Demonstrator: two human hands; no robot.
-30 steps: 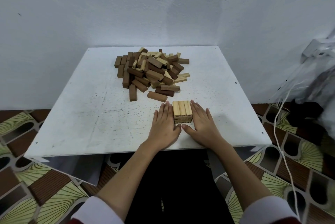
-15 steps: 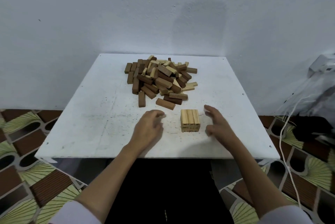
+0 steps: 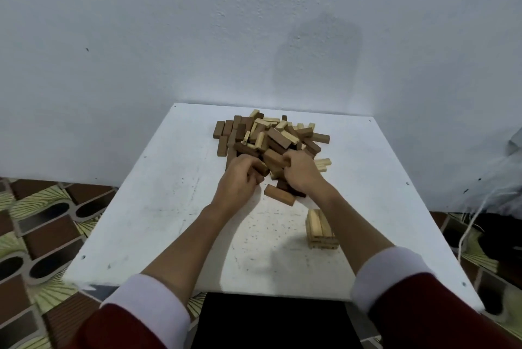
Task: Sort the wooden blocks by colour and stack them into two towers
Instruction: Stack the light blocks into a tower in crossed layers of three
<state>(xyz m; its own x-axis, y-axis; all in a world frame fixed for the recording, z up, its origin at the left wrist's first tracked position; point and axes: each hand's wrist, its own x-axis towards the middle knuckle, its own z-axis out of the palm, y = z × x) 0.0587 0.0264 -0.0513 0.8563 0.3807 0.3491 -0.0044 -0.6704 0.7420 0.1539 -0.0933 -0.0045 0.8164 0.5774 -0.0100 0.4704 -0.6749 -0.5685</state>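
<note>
Head view, near to far. Nearest: two red sleeves (image 3: pixel 135 317) with white cuffs, both forearms stretched forward over the white counter (image 3: pixel 147 221).

Beside the right forearm stands a short stack of pale blocks (image 3: pixel 320 228), a few layers high, on the near right part of the counter. Judged to be the start of the light-coloured tower; it sits well apart from the heap, probably so that reaching into the heap does not knock it. The forearm covers its right edge, so the layer count is uncertain.

Further out, one dark brown block (image 3: pixel 279 194) lies loose on the counter, just in front of the heap and between the two wrists.

Left hand (image 3: pixel 241 176): fingers curled around a dark block at the near left edge of the heap. Right hand (image 3: pixel 300 170): fingers curled into the heap, seemingly pinching a dark block; the knuckles hide the contact, so which block it holds cannot be told. Both hands going for brown pieces suggests a dark tower is next; none is started in view.

Beyond the hands: the mixed heap (image 3: pixel 271 137), dark and pale blocks jumbled and overlapping near the far middle of the counter. Pieces under the hands are hidden. Far side: a plain white wall (image 3: pixel 169 38).
</note>
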